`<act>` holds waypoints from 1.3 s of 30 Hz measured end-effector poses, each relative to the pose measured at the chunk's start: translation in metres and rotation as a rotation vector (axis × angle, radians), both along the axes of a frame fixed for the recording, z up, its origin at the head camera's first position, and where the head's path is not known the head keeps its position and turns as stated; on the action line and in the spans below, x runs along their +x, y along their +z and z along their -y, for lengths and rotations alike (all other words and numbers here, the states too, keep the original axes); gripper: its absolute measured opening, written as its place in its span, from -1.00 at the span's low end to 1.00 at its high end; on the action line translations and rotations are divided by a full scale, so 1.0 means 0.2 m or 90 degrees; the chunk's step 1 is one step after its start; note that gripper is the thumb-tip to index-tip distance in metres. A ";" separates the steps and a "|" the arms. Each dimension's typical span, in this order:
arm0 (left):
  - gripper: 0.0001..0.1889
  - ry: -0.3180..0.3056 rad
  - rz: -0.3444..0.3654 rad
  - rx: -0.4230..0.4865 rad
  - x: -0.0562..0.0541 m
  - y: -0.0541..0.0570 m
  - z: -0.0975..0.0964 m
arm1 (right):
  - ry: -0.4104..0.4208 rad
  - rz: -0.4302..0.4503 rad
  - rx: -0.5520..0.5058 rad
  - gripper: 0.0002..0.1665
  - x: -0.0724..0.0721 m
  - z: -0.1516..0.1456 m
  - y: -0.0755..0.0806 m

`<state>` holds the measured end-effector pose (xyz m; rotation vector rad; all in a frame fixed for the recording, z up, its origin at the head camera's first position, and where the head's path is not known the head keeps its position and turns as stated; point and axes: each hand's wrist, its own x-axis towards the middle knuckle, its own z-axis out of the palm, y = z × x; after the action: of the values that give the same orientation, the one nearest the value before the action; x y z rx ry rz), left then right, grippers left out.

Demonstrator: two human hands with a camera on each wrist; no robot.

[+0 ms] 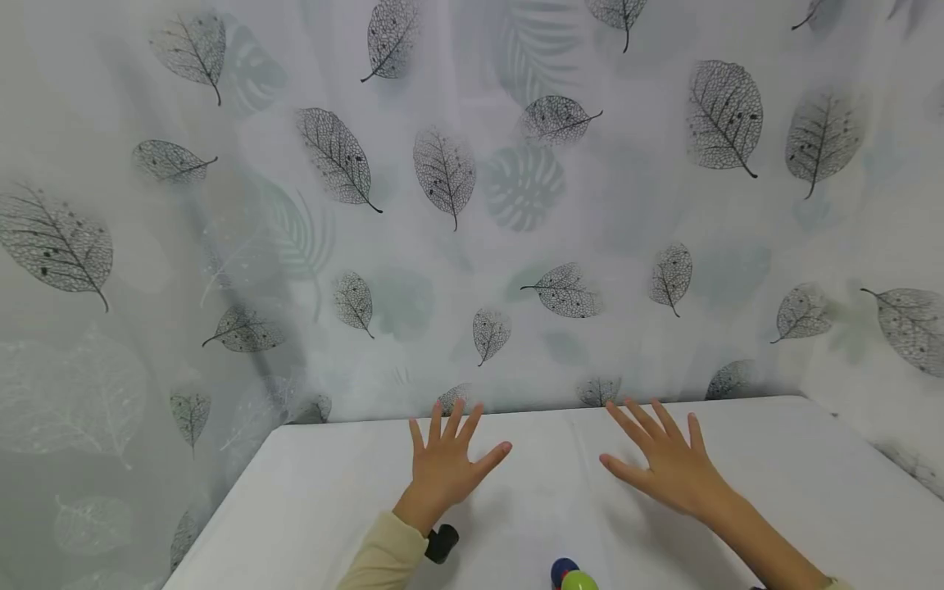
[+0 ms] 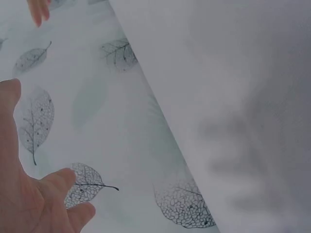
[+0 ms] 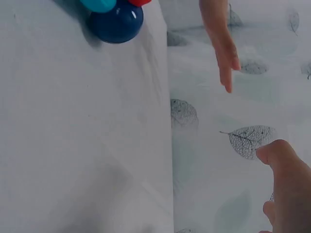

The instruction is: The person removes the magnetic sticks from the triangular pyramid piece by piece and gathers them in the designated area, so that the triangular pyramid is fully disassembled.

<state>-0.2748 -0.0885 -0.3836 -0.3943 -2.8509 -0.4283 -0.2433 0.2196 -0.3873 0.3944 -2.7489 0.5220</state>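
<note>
Both hands are spread over the white table, palms down, and hold nothing. My left hand (image 1: 442, 471) is left of the middle, fingers fanned toward the table's far edge. To its right, my right hand (image 1: 674, 471) has its fingers spread too, thumb pointing left. Nearest to both, at the bottom of the head view, are a dark blue ball (image 1: 564, 570) and a lime green ball (image 1: 579, 581), cut off by the frame. In the right wrist view, the blue ball (image 3: 116, 22) sits against a turquoise ball (image 3: 99, 4) and something red (image 3: 139, 2).
The white table (image 1: 546, 492) reaches back to a pale curtain (image 1: 457, 246) printed with leaves, which also hangs along the left and right sides. A black strap device (image 1: 442, 543) is on the left wrist, by the cream sleeve (image 1: 385, 554).
</note>
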 end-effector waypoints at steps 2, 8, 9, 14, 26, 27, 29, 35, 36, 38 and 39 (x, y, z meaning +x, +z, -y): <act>-0.15 -0.007 -0.002 -0.005 0.02 0.01 -0.02 | 0.002 -0.007 0.005 -0.07 0.02 0.01 0.00; -0.17 -0.046 0.006 0.019 0.09 0.03 -0.07 | 0.024 -0.026 -0.001 -0.10 0.09 0.03 0.01; -0.18 -0.052 0.006 0.022 0.10 0.03 -0.07 | 0.032 -0.034 -0.006 -0.11 0.10 0.04 0.01; -0.18 -0.073 -0.001 0.015 0.15 0.02 -0.10 | 0.070 -0.079 -0.010 -0.17 0.16 0.06 0.01; -0.21 -0.124 -0.007 -0.005 0.31 0.01 -0.10 | 0.162 -0.137 -0.001 -0.15 0.30 0.10 -0.07; -0.22 -0.129 0.000 -0.006 0.33 0.01 -0.10 | 0.169 -0.141 0.004 -0.15 0.31 0.10 -0.08; -0.23 -0.143 0.007 -0.005 0.36 -0.01 -0.10 | 0.177 -0.148 0.009 -0.14 0.34 0.10 -0.10; -0.29 -0.185 -0.035 0.007 0.43 -0.10 -0.12 | 0.168 -0.173 0.039 -0.14 0.38 0.13 -0.19; -0.30 -0.190 -0.050 0.002 0.44 -0.11 -0.12 | 0.172 -0.180 0.046 -0.14 0.38 0.14 -0.20; -0.32 -0.192 -0.092 -0.018 0.46 -0.14 -0.12 | 0.196 -0.197 0.048 -0.09 0.39 0.14 -0.22; -0.32 -0.192 -0.110 -0.027 0.46 -0.15 -0.13 | 0.208 -0.207 0.049 -0.07 0.39 0.13 -0.22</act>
<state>-0.1824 -0.0630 -0.4138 -0.8338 -2.6425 -0.3664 -0.1660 0.1928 -0.4318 0.8740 -2.4059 0.3879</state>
